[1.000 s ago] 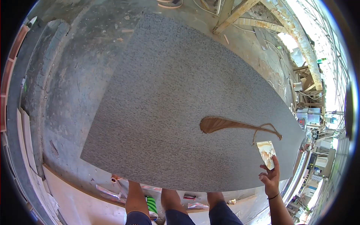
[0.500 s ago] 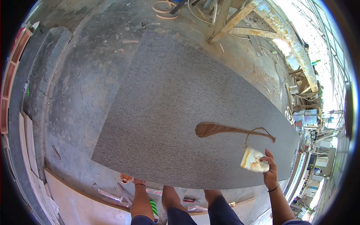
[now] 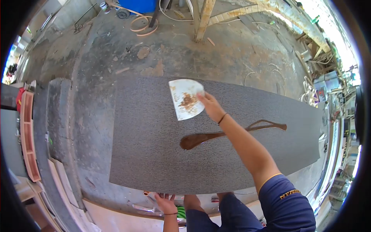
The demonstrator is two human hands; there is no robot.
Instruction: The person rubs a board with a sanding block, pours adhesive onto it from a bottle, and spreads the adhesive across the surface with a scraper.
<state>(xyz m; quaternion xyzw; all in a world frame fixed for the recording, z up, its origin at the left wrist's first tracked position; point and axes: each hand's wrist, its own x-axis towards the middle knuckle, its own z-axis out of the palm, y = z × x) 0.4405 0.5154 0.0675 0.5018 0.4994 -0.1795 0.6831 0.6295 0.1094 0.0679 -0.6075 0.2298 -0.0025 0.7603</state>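
A white, rounded spreader (image 3: pixel 188 99), stained with brown residue, is gripped by my right hand (image 3: pixel 208 105) above the far part of a dark grey speckled sheet (image 3: pixel 154 162). Its straight edge points left. On the sheet lies a shiny brown glue-like puddle (image 3: pixel 191 141), wide on the left, trailing in a thin looped line to the right; my right forearm covers part of it. Close to the sheet's front edge, my left hand (image 3: pixel 166 203) has its fingers apart and seems to hold nothing. A small orange-brown item (image 3: pixel 147 192) shows just left of it, mostly hidden.
A wooden support frame (image 3: pixel 201 23) stands on the concrete floor beyond the sheet, near coiled strips (image 3: pixel 143 25) and a blue bin (image 3: pixel 143 4). A compartmented wooden piece (image 3: pixel 28 135) is at the left. Plastic packets (image 3: pixel 147 208) lie below the front edge.
My right hand has carried the spreader from the right front of the sheet leftward and away from me. The view has shifted, and the puddle's thin trail looks changed.
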